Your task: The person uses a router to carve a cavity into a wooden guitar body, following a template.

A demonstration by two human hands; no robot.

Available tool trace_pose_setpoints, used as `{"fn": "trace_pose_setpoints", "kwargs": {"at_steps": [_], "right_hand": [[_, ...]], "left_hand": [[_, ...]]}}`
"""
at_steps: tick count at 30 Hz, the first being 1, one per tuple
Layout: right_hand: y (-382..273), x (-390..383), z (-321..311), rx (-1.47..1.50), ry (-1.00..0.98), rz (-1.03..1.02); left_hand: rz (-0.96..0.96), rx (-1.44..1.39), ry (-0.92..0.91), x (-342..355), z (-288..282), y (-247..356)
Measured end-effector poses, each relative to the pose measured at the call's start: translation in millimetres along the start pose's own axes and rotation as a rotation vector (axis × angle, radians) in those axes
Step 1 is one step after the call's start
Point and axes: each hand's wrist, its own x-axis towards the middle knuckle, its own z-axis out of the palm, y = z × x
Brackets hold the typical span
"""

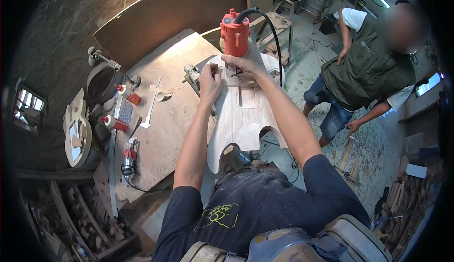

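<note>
My right hand is wrapped round the lower part of a red handheld router, which stands upright with its black cable arching off to the right. Under the router lies a clear plastic plate on a pale wooden guitar body with a double-cutaway outline and a rectangular pocket. My left hand is at the left side of the plate, fingers curled in; what they grip, if anything, is hidden. The router's bit cannot be made out.
A clamp sits at the body's left edge. On the wooden bench lie two red-and-white glue bottles, a caliper and a small red-grey power tool. Another guitar body stands left; a co-worker stands right.
</note>
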Motion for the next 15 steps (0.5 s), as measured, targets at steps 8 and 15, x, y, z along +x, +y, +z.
{"fn": "trace_pose_setpoints", "kwargs": {"at_steps": [8, 15], "right_hand": [[6.6, -2.6, -0.3, -0.051, 0.040, -0.021], [10.1, -6.5, -0.6, -0.036, 0.057, 0.001]], "left_hand": [[0.031, -0.004, -0.046, -0.6, -3.9, -6.5], [-0.017, 0.036, -0.113, -4.2, -9.8, -0.1]]}}
